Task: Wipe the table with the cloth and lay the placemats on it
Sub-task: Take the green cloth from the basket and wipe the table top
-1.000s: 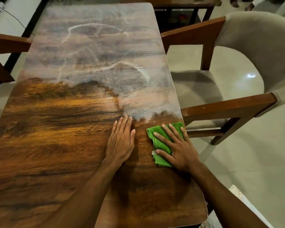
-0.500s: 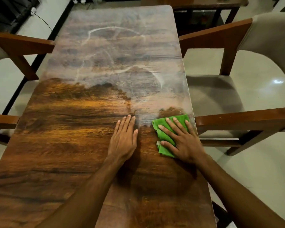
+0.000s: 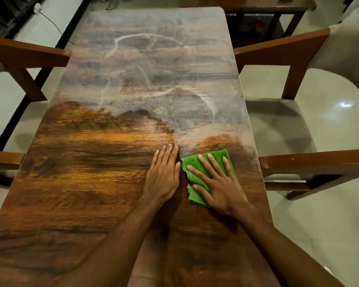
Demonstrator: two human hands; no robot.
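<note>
Two grips, fingers straight: right hand presses green cloth, left hand flat on table

Left hand flat; right hand splayed

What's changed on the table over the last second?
The right hand slid the green cloth forward, then slightly back, wiping a small clear patch in the haze beyond it. The left hand stayed flat on the table; nothing was picked up or released.

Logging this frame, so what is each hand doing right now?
Left hand: open, flat on the table, holding nothing.
Right hand: open, fingers spread, pressing the green cloth onto the table.
</note>
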